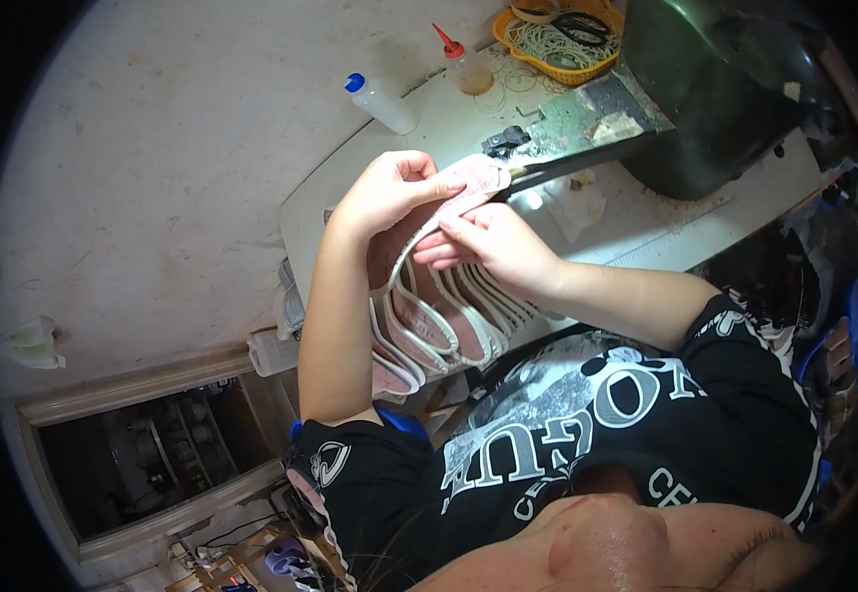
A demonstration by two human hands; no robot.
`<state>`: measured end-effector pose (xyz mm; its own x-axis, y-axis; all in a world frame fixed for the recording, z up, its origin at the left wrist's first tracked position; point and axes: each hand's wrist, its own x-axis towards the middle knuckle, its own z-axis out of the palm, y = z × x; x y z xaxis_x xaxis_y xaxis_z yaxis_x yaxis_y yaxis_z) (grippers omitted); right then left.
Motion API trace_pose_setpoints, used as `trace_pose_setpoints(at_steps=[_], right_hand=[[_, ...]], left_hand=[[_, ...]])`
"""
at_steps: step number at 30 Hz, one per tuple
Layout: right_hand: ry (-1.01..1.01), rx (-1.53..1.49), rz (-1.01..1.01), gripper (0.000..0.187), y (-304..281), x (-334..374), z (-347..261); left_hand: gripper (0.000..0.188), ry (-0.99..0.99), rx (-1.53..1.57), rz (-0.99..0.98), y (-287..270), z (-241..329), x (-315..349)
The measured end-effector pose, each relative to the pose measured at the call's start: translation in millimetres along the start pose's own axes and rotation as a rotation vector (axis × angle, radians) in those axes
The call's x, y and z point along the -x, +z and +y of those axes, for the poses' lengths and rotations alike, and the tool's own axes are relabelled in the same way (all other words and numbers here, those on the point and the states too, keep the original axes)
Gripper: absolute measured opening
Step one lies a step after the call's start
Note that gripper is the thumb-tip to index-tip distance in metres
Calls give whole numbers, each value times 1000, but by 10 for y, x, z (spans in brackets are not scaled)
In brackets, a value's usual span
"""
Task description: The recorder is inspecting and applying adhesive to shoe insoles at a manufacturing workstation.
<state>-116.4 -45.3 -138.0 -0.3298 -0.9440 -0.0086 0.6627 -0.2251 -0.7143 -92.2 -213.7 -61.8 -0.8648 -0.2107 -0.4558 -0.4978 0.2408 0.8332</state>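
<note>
While my left hand [384, 192] curls its fingers shut on the upper edge of a pink, white-rimmed, curved leather shoe piece [468, 183], I see more such pieces [444, 326] fanned below it over the pale worktable [646, 222]. My right hand [493, 247] pinches the same piece from beneath, fingers closed. Its tip touches the dark green sewing machine [705, 89]; bare tabletop lies open farther right.
</note>
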Motion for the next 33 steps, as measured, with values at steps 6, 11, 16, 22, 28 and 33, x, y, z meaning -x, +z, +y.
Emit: trace_pose_setpoints(at_steps=[6,11,16,22,28,33], right_hand=[[91,-106,82,36,109,152,-268],[182,-110,70,37,125,219,-387],[345,-27,-108,39,160,298,-415],[245,172,-265,29,245,559,-366],[83,341,-249,30,127,627,-766],[-31,463,-3,28,191,751,-889]], left_hand=[[33,-49,-55,-107,6,92,-94],[28,-48,-92,-11,123,103,91],[30,-93,-85,92,200,-19,513],[17,65,303,91,473,-17,1107],[16,201,315,188,658,-2,1270],[21,257,311,238,919,14,1246]])
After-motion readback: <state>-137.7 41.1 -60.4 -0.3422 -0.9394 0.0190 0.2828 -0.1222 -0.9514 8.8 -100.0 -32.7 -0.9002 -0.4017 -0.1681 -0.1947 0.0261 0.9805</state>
